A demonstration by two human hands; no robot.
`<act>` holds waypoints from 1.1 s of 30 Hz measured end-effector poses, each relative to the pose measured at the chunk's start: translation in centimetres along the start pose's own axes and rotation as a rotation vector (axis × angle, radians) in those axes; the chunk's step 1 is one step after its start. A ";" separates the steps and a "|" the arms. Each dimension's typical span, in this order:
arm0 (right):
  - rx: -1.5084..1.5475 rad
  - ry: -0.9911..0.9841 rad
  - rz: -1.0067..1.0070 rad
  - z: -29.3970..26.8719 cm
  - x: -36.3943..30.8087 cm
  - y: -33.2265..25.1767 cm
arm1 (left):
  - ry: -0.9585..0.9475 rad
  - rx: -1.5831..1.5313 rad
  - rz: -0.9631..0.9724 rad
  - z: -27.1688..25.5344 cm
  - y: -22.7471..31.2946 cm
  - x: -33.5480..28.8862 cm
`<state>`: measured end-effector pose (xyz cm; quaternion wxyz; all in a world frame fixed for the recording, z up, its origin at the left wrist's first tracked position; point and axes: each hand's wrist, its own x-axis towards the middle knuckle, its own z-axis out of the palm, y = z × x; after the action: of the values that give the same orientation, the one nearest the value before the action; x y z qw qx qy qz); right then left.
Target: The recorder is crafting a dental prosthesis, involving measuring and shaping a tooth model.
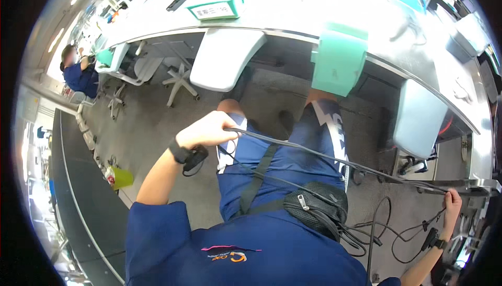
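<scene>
Navy shirt (303, 260), left hand (209, 128) holding cable (314, 151), floor (133, 137) leftward, bench edge (290, 34)

A navy shirt (293, 252), white-sided shorts (298, 163) and black wristbands (179, 151) — seemingly bearing modules (196, 158) — are worn.

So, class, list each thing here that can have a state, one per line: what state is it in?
Left hand: closed on the cable
Right hand: closed on the cable
Cable: nearly straight between the hands
Loose cable: hanging slack in loops
Pouch: worn at the waist; zip state unclear
Yellow bin: open, things inside
</scene>
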<state>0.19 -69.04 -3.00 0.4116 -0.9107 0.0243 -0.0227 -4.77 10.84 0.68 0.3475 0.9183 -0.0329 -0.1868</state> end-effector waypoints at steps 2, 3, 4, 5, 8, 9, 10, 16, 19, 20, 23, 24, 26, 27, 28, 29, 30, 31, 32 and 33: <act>0.027 -0.002 0.023 1.3 1.4 0.0 | -0.125 -0.137 -0.074 1.0 -2.4 -0.4; 0.046 0.025 0.063 1.6 1.6 -0.4 | -0.209 -0.291 -0.159 1.3 -3.4 -0.7; 0.007 0.053 0.090 1.9 1.7 -0.2 | -0.208 -0.295 -0.166 1.6 -4.0 -0.7; 0.004 0.053 0.090 2.0 1.8 0.9 | -0.233 -0.500 -0.204 1.9 -4.6 -0.4; -0.102 0.147 0.060 2.1 2.6 3.4 | -0.227 -0.646 -0.243 2.5 -5.9 0.3; -0.161 0.146 -0.002 2.5 2.8 3.1 | -0.196 -0.584 -0.245 2.4 -5.7 0.2; -0.219 0.144 -0.065 2.7 2.9 2.9 | -0.220 -0.545 -0.252 2.4 -5.3 0.3; -0.286 0.297 -0.113 2.1 2.5 3.8 | -0.135 -0.174 -0.136 3.0 -4.0 2.5; -0.305 0.268 -0.122 4.0 2.5 2.0 | -0.017 -0.260 -0.184 3.3 -3.6 3.1; -0.251 0.201 -0.086 6.2 2.7 -0.6 | 0.057 -0.369 -0.253 3.4 -3.2 2.7; -0.201 0.035 -0.088 9.4 2.6 -2.7 | 0.152 -0.745 -0.372 2.9 -3.8 2.8; -0.190 -0.032 -0.082 9.9 2.4 -3.2 | 0.177 -0.772 -0.359 2.8 -3.5 2.6; -0.282 -0.040 -0.171 11.2 2.5 -3.0 | 0.147 -0.824 -0.368 2.6 -4.3 2.3; -0.335 -0.080 -0.226 12.0 2.7 -2.8 | 0.124 -0.826 -0.394 2.6 -4.5 2.0; -0.372 -0.121 -0.203 13.0 2.9 -2.2 | 0.121 -0.828 -0.393 2.8 -4.7 2.0; -0.408 -0.162 -0.181 14.4 3.1 -1.1 | 0.124 -0.817 -0.419 3.1 -5.1 2.0; -0.434 -0.323 -0.091 14.9 3.6 1.8 | 0.121 -0.808 -0.441 3.3 -5.2 2.3; -0.521 -0.520 -0.087 16.3 4.1 1.3 | 0.124 -0.813 -0.449 3.6 -5.4 2.0; -0.662 -0.566 -0.236 16.8 4.3 4.7 | 0.120 -0.824 -0.452 3.6 -5.2 2.5; -0.805 -0.614 -0.384 17.2 4.6 8.3 | 0.115 -0.839 -0.456 3.7 -5.1 3.1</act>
<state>5.59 -61.95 -20.51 0.0069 -0.9492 -0.2574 0.1809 -3.63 11.81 -6.17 0.6396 0.6914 0.2668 -0.2041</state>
